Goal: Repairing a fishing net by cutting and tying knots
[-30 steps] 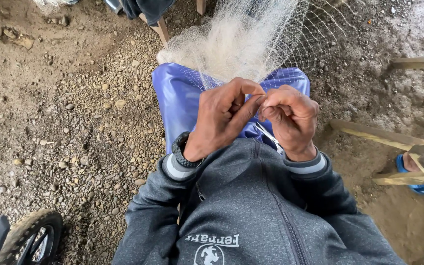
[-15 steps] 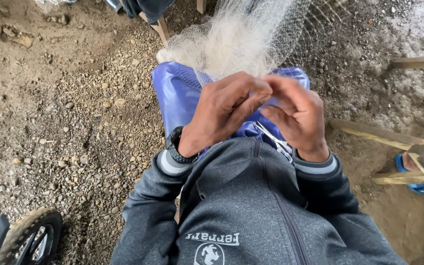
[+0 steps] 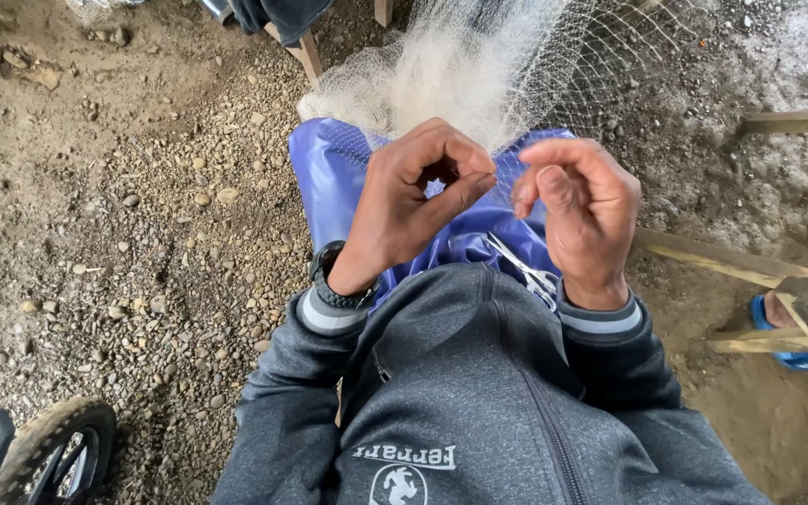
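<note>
Both grips stayed pinched on net strands; left hand and right hand had drawn apart at frame centre, exposing scissors.

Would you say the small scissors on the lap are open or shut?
Shut: the scissors lie on the blue sheet with blades together.

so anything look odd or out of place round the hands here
Only the small scissors: they lie loose on the blue sheet over the lap, under the right hand, where they could slip off. The net shows no obvious damage.
</note>
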